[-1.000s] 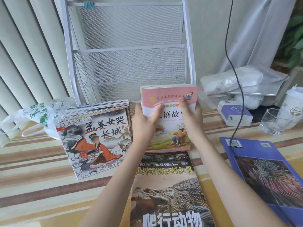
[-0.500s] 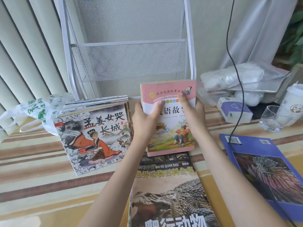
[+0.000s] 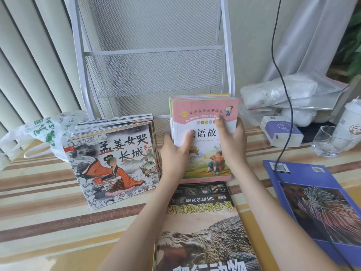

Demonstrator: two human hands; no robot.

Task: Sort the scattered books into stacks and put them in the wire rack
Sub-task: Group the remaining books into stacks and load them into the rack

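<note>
A stack of pink-covered story books (image 3: 203, 116) stands tilted in front of the white wire mesh rack (image 3: 152, 55). My left hand (image 3: 175, 151) grips the stack's left edge with its thumb on the cover. My right hand (image 3: 230, 139) grips the right edge with a finger laid up the cover. A second stack topped by a grey book with a woman in orange (image 3: 113, 163) sits to the left. A crocodile book (image 3: 203, 227) lies flat below my hands. A blue book (image 3: 320, 200) lies at the right.
The striped tablecloth (image 3: 39, 212) covers the table. A green-printed plastic bag (image 3: 45, 132) lies at the back left. White bags (image 3: 283, 90), a purple-and-white box (image 3: 281, 130), a glass (image 3: 328, 141) and a paper cup (image 3: 349, 122) crowd the back right. A black cable (image 3: 281, 75) hangs down over the blue book.
Both hands keep their hold on the pink stack; it has shifted slightly down and toward me. The view has tipped so the rack's lower shelf sits higher in frame.
</note>
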